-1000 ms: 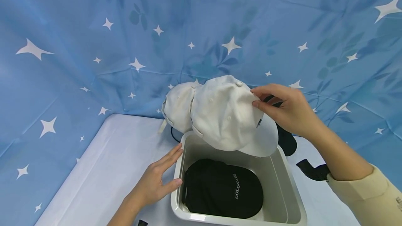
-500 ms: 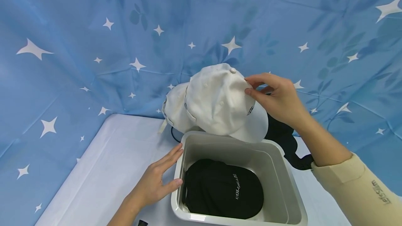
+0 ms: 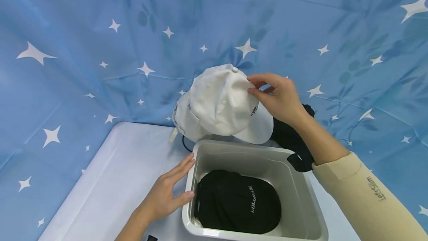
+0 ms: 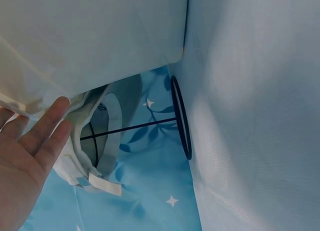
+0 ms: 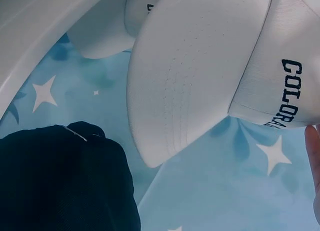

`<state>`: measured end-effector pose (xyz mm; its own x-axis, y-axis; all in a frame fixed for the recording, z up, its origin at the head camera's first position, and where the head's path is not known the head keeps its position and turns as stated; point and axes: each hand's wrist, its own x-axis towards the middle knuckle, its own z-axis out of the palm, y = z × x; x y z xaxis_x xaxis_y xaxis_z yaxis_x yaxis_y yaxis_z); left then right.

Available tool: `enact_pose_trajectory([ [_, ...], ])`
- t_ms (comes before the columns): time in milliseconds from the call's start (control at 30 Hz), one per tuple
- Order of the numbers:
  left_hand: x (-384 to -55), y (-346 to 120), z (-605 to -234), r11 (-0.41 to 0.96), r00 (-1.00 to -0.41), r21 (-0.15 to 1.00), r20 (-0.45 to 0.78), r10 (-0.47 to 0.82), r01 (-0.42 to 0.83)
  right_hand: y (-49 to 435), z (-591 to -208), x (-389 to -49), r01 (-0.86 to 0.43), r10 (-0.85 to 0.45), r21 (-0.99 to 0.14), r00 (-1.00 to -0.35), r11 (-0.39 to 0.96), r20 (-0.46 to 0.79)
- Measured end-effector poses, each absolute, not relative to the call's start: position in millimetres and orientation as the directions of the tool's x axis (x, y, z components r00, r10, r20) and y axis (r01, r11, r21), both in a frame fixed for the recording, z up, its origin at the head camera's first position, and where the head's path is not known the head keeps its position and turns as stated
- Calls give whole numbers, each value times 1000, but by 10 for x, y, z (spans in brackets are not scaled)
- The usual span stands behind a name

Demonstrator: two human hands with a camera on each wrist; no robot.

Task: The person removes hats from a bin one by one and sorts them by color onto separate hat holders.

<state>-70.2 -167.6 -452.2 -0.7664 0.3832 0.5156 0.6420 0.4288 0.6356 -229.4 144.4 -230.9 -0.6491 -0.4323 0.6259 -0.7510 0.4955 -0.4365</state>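
Observation:
My right hand (image 3: 279, 97) pinches the crown of a white baseball cap (image 3: 217, 99) between thumb and fingers, above the far rim of the bin. Dark lettering marks the cap's front, clearer in the right wrist view on the cap (image 5: 290, 91). Partly hidden behind it is a second white cap (image 3: 182, 122), which sits on a black wire stand (image 4: 150, 124) in the left wrist view. My left hand (image 3: 164, 192) rests with extended fingers against the left rim of the grey-white bin (image 3: 188, 211). A black cap (image 3: 234, 203) lettered COLORADO lies inside the bin.
Another black cap (image 5: 65, 181) is behind the bin on the right, partly covered by my right arm in the head view. The white table (image 3: 110, 181) meets a blue star-printed backdrop (image 3: 83, 18) at the back. A small black piece (image 3: 152, 238) shows at the bottom edge.
My right hand has moved left and slightly up with the white cap, which now covers more of the second white cap. My left hand and the bin have stayed put.

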Motion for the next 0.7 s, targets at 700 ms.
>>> enact_pose_trajectory([
  [700,-707,-1679,-4527,428,-756,623,527,390,655,1095,-2490,-2559,-751,-396,-487,-653,446,645],
])
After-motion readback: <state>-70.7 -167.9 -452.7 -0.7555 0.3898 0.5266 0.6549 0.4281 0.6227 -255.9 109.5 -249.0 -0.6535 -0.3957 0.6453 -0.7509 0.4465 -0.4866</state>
